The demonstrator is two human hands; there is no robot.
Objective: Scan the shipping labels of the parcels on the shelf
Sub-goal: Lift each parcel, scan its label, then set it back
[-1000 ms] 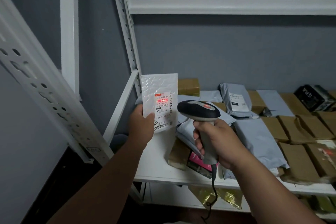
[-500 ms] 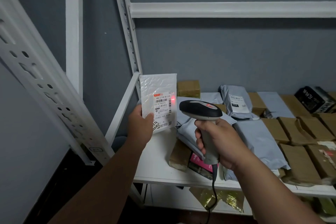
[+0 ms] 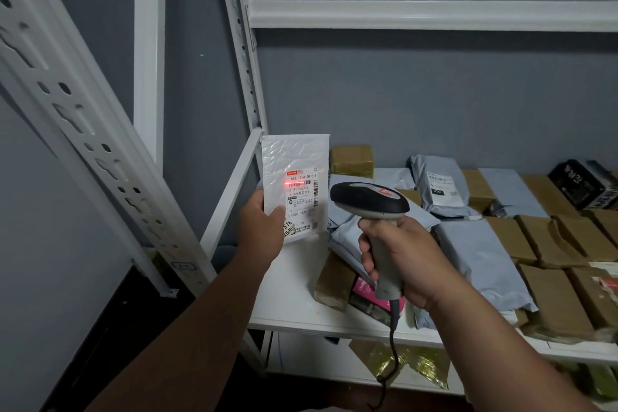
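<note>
Mid-scan, 1 pkg: left hand [image 3: 261, 231] pinches bubble mailer [image 3: 294, 160], right hand [image 3: 398, 257] grips barcode scanner [image 3: 369, 200], red beam on shipping label [image 3: 302, 200]. Many parcels right of hands [image 3: 485, 254] look unscanned.

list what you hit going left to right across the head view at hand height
slanted shelf upright → left hand → white bubble mailer → barcode scanner in the right hand → grey poly bag with label → brown parcels

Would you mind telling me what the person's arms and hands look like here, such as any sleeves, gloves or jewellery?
Both forearms are bare as far as the frame shows: no sleeves in view. The left hand and right hand wear no gloves, and no rings, watch or wristbands show. No markings are visible.
</note>
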